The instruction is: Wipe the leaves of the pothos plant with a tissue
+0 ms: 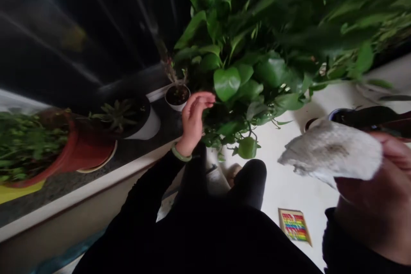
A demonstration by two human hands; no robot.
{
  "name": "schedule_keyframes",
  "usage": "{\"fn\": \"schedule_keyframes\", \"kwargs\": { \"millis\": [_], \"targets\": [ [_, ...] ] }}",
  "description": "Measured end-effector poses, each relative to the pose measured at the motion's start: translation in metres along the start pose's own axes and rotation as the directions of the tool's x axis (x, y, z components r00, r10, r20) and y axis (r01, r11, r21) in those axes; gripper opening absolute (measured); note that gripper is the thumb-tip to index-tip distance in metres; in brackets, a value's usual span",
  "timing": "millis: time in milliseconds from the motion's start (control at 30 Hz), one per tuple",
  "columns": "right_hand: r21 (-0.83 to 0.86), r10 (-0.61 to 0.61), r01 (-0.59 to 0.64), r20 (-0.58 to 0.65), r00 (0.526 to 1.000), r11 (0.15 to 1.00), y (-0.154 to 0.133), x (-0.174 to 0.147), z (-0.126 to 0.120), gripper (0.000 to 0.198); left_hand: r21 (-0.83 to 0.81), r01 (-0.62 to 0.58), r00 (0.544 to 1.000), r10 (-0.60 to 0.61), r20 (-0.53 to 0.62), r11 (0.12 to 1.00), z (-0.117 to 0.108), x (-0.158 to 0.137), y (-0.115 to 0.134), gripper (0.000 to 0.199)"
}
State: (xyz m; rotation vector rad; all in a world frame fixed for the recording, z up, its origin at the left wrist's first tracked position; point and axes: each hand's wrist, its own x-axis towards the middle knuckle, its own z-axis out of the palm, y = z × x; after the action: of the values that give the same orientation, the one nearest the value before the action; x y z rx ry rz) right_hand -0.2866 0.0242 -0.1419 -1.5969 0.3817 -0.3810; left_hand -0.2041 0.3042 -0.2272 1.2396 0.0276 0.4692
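A crumpled white wipe (327, 150) with a brownish-grey smudge in its middle is gripped in my right hand (379, 197), held out over the floor at the right. My left hand (193, 120), with a pale green bangle (180, 153) on its wrist, reaches up to the edge of a large leafy green plant (240, 47). Its thumb and fingers come together in a pinch right beside a broad glossy leaf (227, 84). Whether something thin sits between those fingertips is too small to tell.
Along the dark sill at the left stand a small white pot (178, 105), a grey-white pot (146, 124) with a succulent and a red-brown planter (80, 150). A colourful bead frame (294, 225) lies on the white floor (269, 197). Dark leaves and another pot are behind the wipe.
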Motion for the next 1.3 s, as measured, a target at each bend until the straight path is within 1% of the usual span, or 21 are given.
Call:
{"fn": "schedule_keyframes", "kwargs": {
  "millis": [67,167,233,300,367,433,500,567,667,767,833,867,900,933,1000,1033,1067,1100,1133,1200,1300],
  "targets": [
    [0.07,0.029,-0.031,0.031,0.999,0.997,0.051,-0.01,-0.006,0.015,-0.019,-0.02,0.999,0.02,0.027,1.0,-0.006,-0.03,-0.018,0.034],
    [0.146,0.194,-0.229,0.22,0.956,0.962,0.121,-0.023,-0.022,0.031,-0.057,0.069,0.997,-0.068,0.021,0.996,-0.015,-0.079,-0.048,0.033],
    [0.189,0.215,-0.275,0.284,0.934,0.943,0.152,-0.028,-0.032,0.03,-0.065,0.172,0.985,-0.17,0.034,0.983,-0.018,-0.104,-0.057,0.031],
    [0.219,0.21,-0.285,0.31,0.927,0.933,0.17,-0.029,-0.041,0.024,-0.054,0.223,0.972,-0.218,0.093,0.973,-0.017,-0.115,-0.055,0.031],
    [0.269,0.183,-0.269,0.307,0.934,0.925,0.177,-0.027,-0.048,0.02,-0.054,0.195,0.967,-0.182,0.18,0.979,-0.012,-0.112,-0.047,0.033],
    [0.324,0.127,-0.232,0.314,0.941,0.917,0.179,-0.024,-0.052,0.017,-0.07,0.144,0.957,-0.121,0.264,0.987,-0.001,-0.1,-0.039,0.034],
    [0.369,0.071,-0.205,0.346,0.936,0.906,0.178,-0.023,-0.051,0.016,-0.077,0.134,0.942,-0.103,0.318,0.988,0.015,-0.083,-0.036,0.035],
    [0.404,0.048,-0.21,0.375,0.926,0.891,0.178,-0.024,-0.046,0.017,-0.074,0.171,0.935,-0.139,0.326,0.982,0.033,-0.067,-0.039,0.034],
    [0.434,0.034,-0.204,0.368,0.929,0.877,0.175,-0.024,-0.03,0.019,-0.082,0.229,0.943,-0.2,0.265,0.97,0.056,-0.048,-0.048,0.031],
    [0.409,-0.029,-0.084,0.263,0.965,0.909,0.165,-0.015,-0.009,0.022,-0.073,0.245,0.947,-0.223,0.232,0.967,0.068,-0.036,-0.054,0.031],
    [0.344,-0.137,0.089,0.118,0.983,0.935,0.153,-0.003,0.01,0.021,-0.034,0.26,0.937,-0.243,0.251,0.965,0.072,-0.029,-0.055,0.033],
    [0.291,-0.231,0.207,0.05,0.972,0.934,0.145,0.004,0.021,0.019,-0.011,0.272,0.929,-0.259,0.263,0.962,0.074,-0.026,-0.055,0.034],
    [0.227,-0.344,0.335,-0.002,0.939,0.914,0.137,0.011,0.033,0.017,0.008,0.288,0.921,-0.279,0.273,0.958,0.076,-0.023,-0.054,0.035],
    [0.155,-0.474,0.47,-0.015,0.88,0.869,0.128,0.019,0.046,0.017,0.023,0.308,0.911,-0.302,0.282,0.951,0.079,-0.02,-0.054,0.037],
    [0.023,-0.686,0.686,0.062,0.725,0.727,0.114,0.035,0.072,0.023,0.042,0.341,0.895,-0.338,0.292,0.939,0.084,-0.016,-0.051,0.042],
    [-0.035,-0.738,0.749,0.148,0.658,0.661,0.109,0.042,0.085,0.028,0.05,0.346,0.891,-0.345,0.295,0.937,0.087,-0.016,-0.05,0.044],
    [-0.075,-0.76,0.789,0.225,0.609,0.61,0.106,0.047,0.095,0.032,0.056,0.343,0.891,-0.344,0.295,0.938,0.089,-0.016,-0.048,0.046],
    [-0.102,-0.762,0.811,0.291,0.578,0.576,0.105,0.052,0.104,0.035,0.061,0.335,0.895,-0.338,0.292,0.94,0.09,-0.018,-0.046,0.048],
    [-0.116,-0.755,0.821,0.337,0.562,0.559,0.107,0.055,0.11,0.038,0.065,0.326,0.898,-0.33,0.289,0.943,0.091,-0.019,-0.044,0.05],
    [-0.123,-0.743,0.82,0.364,0.562,0.559,0.117,0.057,0.114,0.04,0.072,0.319,0.899,-0.325,0.293,0.945,0.091,-0.024,-0.04,0.056],
    [-0.121,-0.716,0.787,0.352,0.603,0.604,0.139,0.053,0.103,0.039,0.061,0.35,0.871,-0.349,0.346,0.935,0.09,-0.03,-0.038,0.063]
  ]
}}
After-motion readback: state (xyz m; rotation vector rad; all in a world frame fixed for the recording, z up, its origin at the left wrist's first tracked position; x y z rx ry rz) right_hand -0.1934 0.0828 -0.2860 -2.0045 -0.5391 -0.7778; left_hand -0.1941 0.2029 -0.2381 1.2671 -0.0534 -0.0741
